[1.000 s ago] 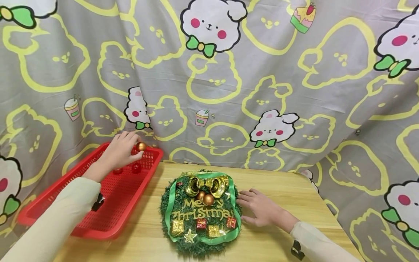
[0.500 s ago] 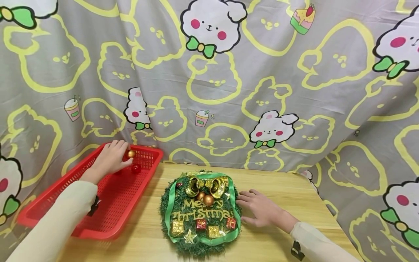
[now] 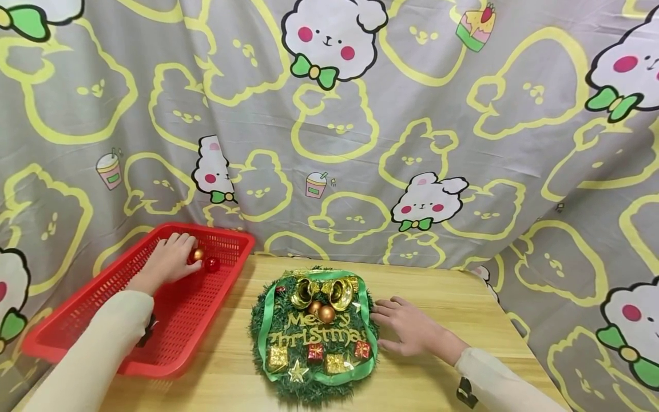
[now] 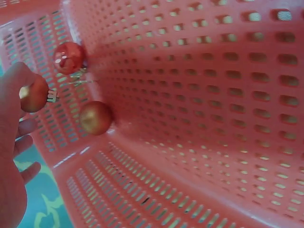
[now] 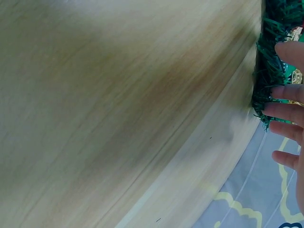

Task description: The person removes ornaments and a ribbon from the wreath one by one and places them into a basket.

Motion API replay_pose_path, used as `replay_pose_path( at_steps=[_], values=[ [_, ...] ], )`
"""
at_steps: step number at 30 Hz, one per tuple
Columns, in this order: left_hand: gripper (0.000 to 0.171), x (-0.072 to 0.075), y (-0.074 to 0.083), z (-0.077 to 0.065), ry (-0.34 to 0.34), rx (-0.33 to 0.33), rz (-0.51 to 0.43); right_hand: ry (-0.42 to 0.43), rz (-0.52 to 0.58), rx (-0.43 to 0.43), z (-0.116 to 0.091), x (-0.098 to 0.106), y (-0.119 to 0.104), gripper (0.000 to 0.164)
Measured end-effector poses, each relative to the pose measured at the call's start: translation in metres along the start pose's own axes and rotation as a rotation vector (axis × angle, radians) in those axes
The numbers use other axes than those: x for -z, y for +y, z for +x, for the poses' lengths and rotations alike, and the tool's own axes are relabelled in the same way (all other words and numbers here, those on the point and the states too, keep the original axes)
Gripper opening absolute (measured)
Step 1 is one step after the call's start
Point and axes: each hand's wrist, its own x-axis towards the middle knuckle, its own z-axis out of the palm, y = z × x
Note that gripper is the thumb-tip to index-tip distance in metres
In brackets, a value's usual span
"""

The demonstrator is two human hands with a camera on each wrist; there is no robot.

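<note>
My left hand (image 3: 167,257) is inside the red basket (image 3: 239,243) at its far end. It pinches a copper-coloured Christmas bauble (image 4: 34,96), whose metal cap points away from the hand. On the basket floor in the left wrist view lie a shiny red bauble (image 4: 69,58) and a second copper bauble (image 4: 96,118). My right hand (image 3: 407,327) lies with extended fingers at the right edge of a green Christmas wreath (image 3: 296,395); its fingertips touch the greenery. Gold bells (image 3: 340,293), a pair of copper baubles (image 3: 326,313) and gold "Merry Christmas" lettering (image 3: 319,335) decorate the wreath.
The wooden table (image 3: 437,280) carries the basket at left and the wreath in the middle. A grey cartoon-print curtain (image 3: 360,143) hangs behind and at the right. Green ribbon (image 3: 268,326), small gift boxes (image 3: 334,363) and a gold star (image 3: 297,372) sit on the wreath.
My left hand has gone down and slightly left into the basket, carrying the copper bauble with it. The right hand and the wreath have stayed in place.
</note>
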Motion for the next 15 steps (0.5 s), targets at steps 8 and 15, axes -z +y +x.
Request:
replay_pose_path(
  at_steps=[8,15],
  values=[
    [0.043,-0.011,-0.003,-0.007,-0.023,0.013,0.004,0.0,-0.009,0.003,0.0,-0.001,0.001,0.06],
    [0.051,-0.015,-0.003,-0.012,-0.067,-0.019,0.042,-0.007,0.0,0.0,0.0,-0.002,0.001,0.06]
  ],
)
